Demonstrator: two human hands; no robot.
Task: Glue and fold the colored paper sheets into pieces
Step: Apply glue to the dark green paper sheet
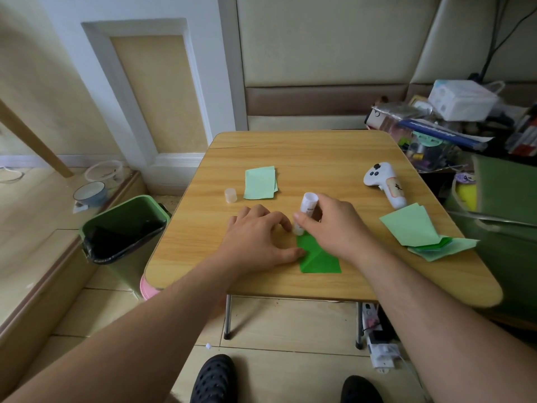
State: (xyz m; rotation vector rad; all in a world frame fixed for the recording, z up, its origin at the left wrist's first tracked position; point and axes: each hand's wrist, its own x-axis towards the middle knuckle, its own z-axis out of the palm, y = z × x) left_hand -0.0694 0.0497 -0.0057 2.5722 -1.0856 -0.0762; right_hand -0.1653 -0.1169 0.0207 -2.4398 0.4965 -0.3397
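A dark green paper sheet [318, 258], partly folded, lies near the front edge of the wooden table [319, 158]. My left hand [258, 237] presses its left side down with thumb and fingertips. My right hand [331, 225] grips a white glue stick [307, 203], its tip down on the sheet's far corner. The glue stick's cap [230, 195] stands apart on the table to the left. A small stack of light green pieces [260, 182] lies beyond the hands. More light and dark green sheets [418, 231] lie at the right edge.
A white handheld controller [383, 184] lies at the table's right rear. A green waste bin [125, 228] with a black liner stands left of the table. Cluttered boxes and containers [441, 123] crowd the right rear. My black shoes [215, 379] show below the table.
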